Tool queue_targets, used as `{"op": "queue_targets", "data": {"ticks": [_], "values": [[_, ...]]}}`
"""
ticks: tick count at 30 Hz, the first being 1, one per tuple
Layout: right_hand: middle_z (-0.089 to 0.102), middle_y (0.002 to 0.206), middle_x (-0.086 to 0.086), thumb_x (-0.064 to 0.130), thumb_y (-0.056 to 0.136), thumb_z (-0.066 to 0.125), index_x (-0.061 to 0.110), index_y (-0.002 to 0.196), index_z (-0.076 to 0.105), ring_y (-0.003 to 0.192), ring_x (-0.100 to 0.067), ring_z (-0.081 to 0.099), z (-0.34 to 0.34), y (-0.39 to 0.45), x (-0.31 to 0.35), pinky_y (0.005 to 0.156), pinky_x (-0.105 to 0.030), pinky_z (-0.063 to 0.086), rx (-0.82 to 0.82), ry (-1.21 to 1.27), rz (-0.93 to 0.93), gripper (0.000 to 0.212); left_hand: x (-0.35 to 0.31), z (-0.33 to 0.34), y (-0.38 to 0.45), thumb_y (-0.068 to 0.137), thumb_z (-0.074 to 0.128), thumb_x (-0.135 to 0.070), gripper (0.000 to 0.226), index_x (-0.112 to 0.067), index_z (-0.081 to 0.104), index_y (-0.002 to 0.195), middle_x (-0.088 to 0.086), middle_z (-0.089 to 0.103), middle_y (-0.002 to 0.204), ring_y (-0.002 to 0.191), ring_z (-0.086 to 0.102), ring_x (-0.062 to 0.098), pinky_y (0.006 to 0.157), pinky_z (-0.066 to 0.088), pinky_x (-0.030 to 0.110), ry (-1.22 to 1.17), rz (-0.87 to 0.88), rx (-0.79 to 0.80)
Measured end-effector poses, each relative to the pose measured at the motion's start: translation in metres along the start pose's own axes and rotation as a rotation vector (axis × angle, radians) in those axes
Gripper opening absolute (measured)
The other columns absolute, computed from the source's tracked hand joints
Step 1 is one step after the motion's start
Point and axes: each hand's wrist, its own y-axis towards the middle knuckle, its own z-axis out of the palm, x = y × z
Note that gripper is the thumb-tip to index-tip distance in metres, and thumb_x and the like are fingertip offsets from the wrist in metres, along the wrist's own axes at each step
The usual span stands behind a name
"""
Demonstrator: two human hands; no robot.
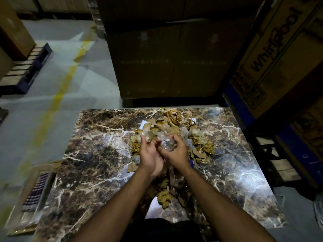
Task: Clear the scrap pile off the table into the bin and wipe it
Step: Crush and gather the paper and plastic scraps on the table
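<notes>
left hand (148, 155): palm turned inward, fingers fairly straight and raised, pressing against the side of a clear plastic wad (167, 144); it looks to act as a backstop so the wad cannot slip away.
right hand (174, 151): fingers curled over the same wad from the other side, gripping it; the two hands meet around it, probably to bunch loose film into one handful.
scrap pile (174, 126): torn brown paper, crumpled yellowish bits and clear film, spread just beyond the hands, under them, and trailing back between the forearms toward the person.
tabletop (97, 154): dark marbled surface; scraps sit along its middle, so both hands reach in from the near edge.
bin (29, 189): a clear-walled container low to the left of the left arm, beside the tabletop, seems the likely bin; a checked cloth (37, 191) lies in or behind it, which one cannot be told.
boxes (272, 55): large cartons stand beyond and to the right of the hands.
progress: judged early, as most of the pile is on the tabletop and wiping is not yet begun.
</notes>
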Motion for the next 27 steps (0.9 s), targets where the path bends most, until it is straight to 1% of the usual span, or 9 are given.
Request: {"op": "queue_targets", "data": {"ticks": [3,6,8,10,14,17,20,23,27], "values": [[0.067,0.109,0.002,0.011,0.073,0.085,0.025,0.105,0.062,0.094,-0.017,0.068,-0.012,0.005,0.007,0.069,-0.029,0.061,0.031,0.038,0.062,0.041,-0.020,-0.010,-0.004,0.083,0.052,-0.071,0.077,-0.009,0.051,0.129,0.014,0.059,0.113,0.102,0.058,0.030,0.085,0.051,0.044,0.152,-0.001,0.158],[0.065,0.117,-0.007,-0.002,0.077,0.081,0.021,0.115,0.063,0.098,-0.026,0.068,-0.024,0.008,0.025,0.079,-0.048,0.063,0.079,0.163,0.114,0.048,-0.046,-0.014,-0.001,0.084,0.073,-0.047,0.057,-0.027,0.050,0.132,0.010,0.053,0.134,0.116,0.058,0.027,0.094,0.054,0.043,0.765,0.169,0.208],[0.063,0.115,-0.014,-0.012,0.082,0.071,0.016,0.119,0.061,0.093,-0.026,0.069,-0.032,0.011,0.043,0.081,-0.052,0.062,0.111,0.248,0.132,0.048,-0.061,-0.017,0.006,0.066,0.086,-0.059,0.083,-0.047,0.044,0.136,0.000,0.039,0.149,0.136,0.042,0.030,0.105,0.045,0.054,1.236,0.403,0.161],[0.063,0.102,-0.012,-0.013,0.087,0.064,0.019,0.102,0.059,0.082,-0.020,0.069,-0.038,0.017,0.059,0.071,-0.039,0.062,0.147,0.304,0.108,0.036,-0.068,-0.014,0.011,0.051,0.091,-0.064,0.110,-0.057,0.032,0.143,-0.005,0.023,0.161,0.149,0.019,0.031,0.115,0.026,0.062,1.427,0.469,0.240],[0.068,0.100,-0.016,0.001,0.089,0.069,0.012,0.118,0.052,0.088,-0.033,0.071,-0.032,0.024,0.076,0.068,-0.038,0.058,0.111,0.507,0.180,0.035,-0.061,-0.004,0.010,0.058,0.098,-0.034,0.107,-0.054,0.031,0.138,-0.005,0.044,0.149,0.138,0.046,0.021,0.111,0.045,0.037,1.073,0.316,0.422],[0.063,0.116,-0.024,0.013,0.096,0.063,-0.006,0.134,0.048,0.083,-0.018,0.070,-0.025,0.024,0.077,0.065,-0.031,0.058,0.041,0.484,0.283,0.045,-0.052,0.003,0.008,0.055,0.099,-0.028,0.105,-0.043,0.039,0.140,0.000,0.048,0.146,0.131,0.054,0.023,0.101,0.054,0.043,0.821,0.335,0.409],[0.059,0.114,-0.020,0.016,0.099,0.055,0.001,0.117,0.061,0.081,-0.015,0.062,-0.021,0.021,0.083,0.066,-0.020,0.055,0.037,0.406,0.275,0.024,-0.048,0.006,0.007,0.048,0.100,-0.031,0.105,-0.040,0.042,0.136,0.003,0.052,0.140,0.126,0.057,0.024,0.095,0.058,0.045,0.749,0.345,0.322],[0.066,0.098,-0.020,0.008,0.094,0.064,-0.015,0.106,0.060,0.081,-0.025,0.067,-0.018,0.021,0.086,0.067,-0.029,0.058,-0.016,0.509,0.183,0.026,-0.048,0.000,0.012,0.047,0.100,-0.029,0.104,-0.041,0.044,0.133,-0.001,0.059,0.132,0.121,0.060,0.020,0.093,0.058,0.041,0.816,0.393,0.256],[0.069,0.086,-0.011,0.011,0.094,0.068,0.007,0.088,0.065,0.075,-0.020,0.070,-0.022,0.015,0.093,0.070,-0.033,0.059,0.014,0.485,0.076,0.007,-0.051,0.001,0.013,0.057,0.094,-0.006,0.081,-0.032,0.054,0.123,0.002,0.066,0.121,0.110,0.067,0.025,0.081,0.062,0.039,0.750,0.404,0.162]]}}
